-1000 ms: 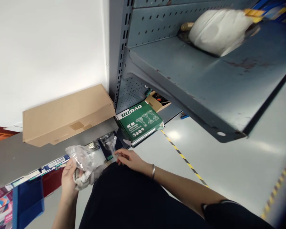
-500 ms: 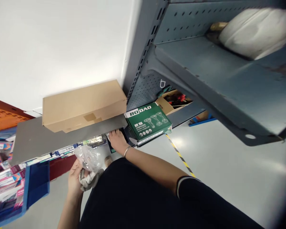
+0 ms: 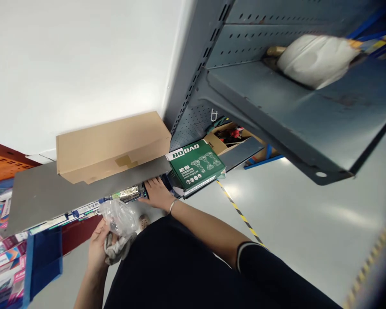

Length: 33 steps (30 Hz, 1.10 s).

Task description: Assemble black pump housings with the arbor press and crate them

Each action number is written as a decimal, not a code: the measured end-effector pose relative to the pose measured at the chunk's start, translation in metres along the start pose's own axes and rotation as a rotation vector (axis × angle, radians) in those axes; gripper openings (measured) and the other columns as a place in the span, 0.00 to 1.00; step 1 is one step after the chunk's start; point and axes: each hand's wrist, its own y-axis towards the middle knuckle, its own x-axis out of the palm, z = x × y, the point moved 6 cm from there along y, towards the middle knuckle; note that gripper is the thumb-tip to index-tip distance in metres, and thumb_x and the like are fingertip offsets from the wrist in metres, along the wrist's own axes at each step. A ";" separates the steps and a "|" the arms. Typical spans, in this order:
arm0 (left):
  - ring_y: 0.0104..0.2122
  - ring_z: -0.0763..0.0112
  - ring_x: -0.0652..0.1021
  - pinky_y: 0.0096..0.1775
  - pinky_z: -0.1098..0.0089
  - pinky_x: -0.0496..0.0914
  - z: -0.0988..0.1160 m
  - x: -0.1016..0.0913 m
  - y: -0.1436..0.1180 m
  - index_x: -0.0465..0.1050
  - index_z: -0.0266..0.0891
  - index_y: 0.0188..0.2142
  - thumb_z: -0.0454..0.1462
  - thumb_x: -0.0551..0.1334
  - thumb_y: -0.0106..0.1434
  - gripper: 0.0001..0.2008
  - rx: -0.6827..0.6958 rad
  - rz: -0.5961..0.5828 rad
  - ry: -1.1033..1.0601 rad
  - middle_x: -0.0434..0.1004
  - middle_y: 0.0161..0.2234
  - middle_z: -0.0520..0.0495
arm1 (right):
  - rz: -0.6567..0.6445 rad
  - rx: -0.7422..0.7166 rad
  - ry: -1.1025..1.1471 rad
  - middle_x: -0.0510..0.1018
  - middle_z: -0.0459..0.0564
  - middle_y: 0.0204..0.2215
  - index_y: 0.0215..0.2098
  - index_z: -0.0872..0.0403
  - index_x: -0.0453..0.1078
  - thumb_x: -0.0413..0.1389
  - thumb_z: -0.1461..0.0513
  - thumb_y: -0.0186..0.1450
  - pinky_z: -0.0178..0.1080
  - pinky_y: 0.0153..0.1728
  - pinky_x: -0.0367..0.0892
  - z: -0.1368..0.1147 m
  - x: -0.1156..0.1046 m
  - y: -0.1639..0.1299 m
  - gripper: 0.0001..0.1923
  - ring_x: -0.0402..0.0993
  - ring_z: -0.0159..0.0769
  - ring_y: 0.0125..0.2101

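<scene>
Clear plastic bag (image 3: 120,216) is in the left hand (image 3: 98,240); that hand is curled shut round its lower part, a bunched grey fabric piece (image 3: 117,249) gripped along with it; can't make out what the bag contains. Right hand (image 3: 157,195) is at the bag's 2 o'clock, palm down, fingers extended and reaching over a dark blue bin (image 3: 167,182) that's mostly hidden; can't tell if those fingers pinch anything; metal bangle (image 3: 172,205) on that wrist.

From the right hand: shiny gold packs (image 3: 125,194) just beside it at 9 o'clock, on the front edge of a low grey shelf (image 3: 41,201); long brown carton (image 3: 112,148) at 10, lying on that shelf; green BODAO box (image 3: 197,165) near at 2, with an open carton (image 3: 217,143) beyond it holding red and black items (image 3: 234,133); tan shoe (image 3: 144,222) at 7; yellow-black floor tape (image 3: 239,212) at 3.

From the left hand: blue bin (image 3: 43,259) between 8 and 9, pink-and-white packages (image 3: 6,262) past it; orange perforated panel (image 3: 3,165) at 10.

Farther out, 2 o'clock of the right hand: raised steel shelf (image 3: 276,111) carrying a white bundle (image 3: 317,60).
</scene>
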 end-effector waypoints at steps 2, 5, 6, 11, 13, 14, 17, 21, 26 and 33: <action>0.13 0.81 0.59 0.20 0.79 0.58 0.001 -0.001 0.002 0.72 0.38 0.43 0.43 0.68 0.56 0.18 0.000 -0.014 0.017 0.62 0.11 0.59 | -0.014 0.022 0.005 0.74 0.70 0.49 0.52 0.68 0.68 0.53 0.41 0.63 0.57 0.60 0.52 0.000 -0.003 0.011 0.39 0.65 0.57 0.54; 0.12 0.80 0.59 0.20 0.78 0.58 0.001 -0.004 0.003 0.71 0.38 0.44 0.44 0.68 0.56 0.19 -0.008 -0.008 0.026 0.61 0.11 0.60 | -0.014 0.002 0.003 0.69 0.73 0.55 0.56 0.70 0.64 0.54 0.46 0.66 0.56 0.61 0.51 -0.011 -0.010 -0.006 0.36 0.60 0.57 0.58; 0.12 0.80 0.59 0.20 0.78 0.58 0.001 -0.006 0.003 0.71 0.38 0.44 0.44 0.68 0.55 0.20 -0.012 0.000 0.021 0.61 0.11 0.60 | -0.016 -0.033 0.012 0.66 0.72 0.58 0.58 0.70 0.62 0.54 0.49 0.67 0.53 0.62 0.50 -0.017 -0.013 -0.019 0.34 0.57 0.55 0.60; 0.13 0.80 0.60 0.20 0.78 0.58 -0.005 -0.013 0.001 0.71 0.37 0.42 0.43 0.70 0.51 0.21 -0.024 0.030 -0.028 0.62 0.12 0.59 | -0.121 -0.115 0.115 0.78 0.59 0.40 0.42 0.60 0.73 0.47 0.59 0.71 0.44 0.50 0.65 -0.018 -0.009 -0.083 0.15 0.72 0.43 0.45; 0.13 0.80 0.60 0.20 0.79 0.58 -0.008 -0.011 -0.003 0.71 0.38 0.42 0.42 0.71 0.51 0.20 -0.011 0.048 -0.048 0.62 0.12 0.60 | -0.129 -0.045 0.108 0.78 0.59 0.35 0.40 0.61 0.73 0.48 0.61 0.71 0.43 0.45 0.67 0.000 -0.004 -0.085 0.14 0.74 0.42 0.39; 0.13 0.80 0.60 0.20 0.79 0.58 -0.009 -0.008 -0.006 0.71 0.39 0.41 0.42 0.71 0.51 0.19 -0.002 0.052 -0.059 0.62 0.12 0.60 | -0.127 -0.024 0.107 0.78 0.59 0.35 0.41 0.62 0.72 0.48 0.62 0.71 0.43 0.44 0.67 0.010 -0.002 -0.082 0.13 0.74 0.42 0.39; 0.13 0.80 0.60 0.19 0.79 0.57 -0.014 0.008 -0.022 0.70 0.40 0.37 0.42 0.69 0.54 0.15 0.035 0.050 -0.090 0.60 0.11 0.60 | -0.130 -0.030 0.125 0.78 0.58 0.37 0.41 0.61 0.72 0.49 0.63 0.71 0.41 0.46 0.66 0.031 0.001 -0.060 0.12 0.74 0.41 0.41; 0.11 0.79 0.59 0.17 0.79 0.56 -0.029 0.026 -0.057 0.69 0.40 0.35 0.44 0.69 0.54 0.14 0.106 0.128 -0.134 0.61 0.11 0.60 | -0.162 -0.094 0.148 0.77 0.52 0.40 0.45 0.59 0.71 0.52 0.60 0.71 0.46 0.48 0.69 0.046 0.001 -0.031 0.11 0.75 0.38 0.42; 0.11 0.80 0.59 0.17 0.79 0.54 -0.075 0.041 -0.125 0.69 0.39 0.35 0.46 0.68 0.55 0.16 0.188 0.353 -0.239 0.63 0.11 0.59 | -0.232 -0.203 0.188 0.77 0.58 0.47 0.52 0.60 0.69 0.51 0.63 0.71 0.48 0.51 0.68 0.050 -0.008 -0.024 0.14 0.74 0.42 0.47; 0.11 0.81 0.60 0.17 0.79 0.54 -0.148 0.057 -0.251 0.66 0.39 0.30 0.51 0.67 0.56 0.19 0.274 0.734 -0.365 0.64 0.12 0.58 | -0.459 -0.630 0.462 0.78 0.55 0.45 0.42 0.53 0.76 0.49 0.58 0.71 0.42 0.51 0.68 -0.039 -0.063 -0.105 0.14 0.74 0.41 0.47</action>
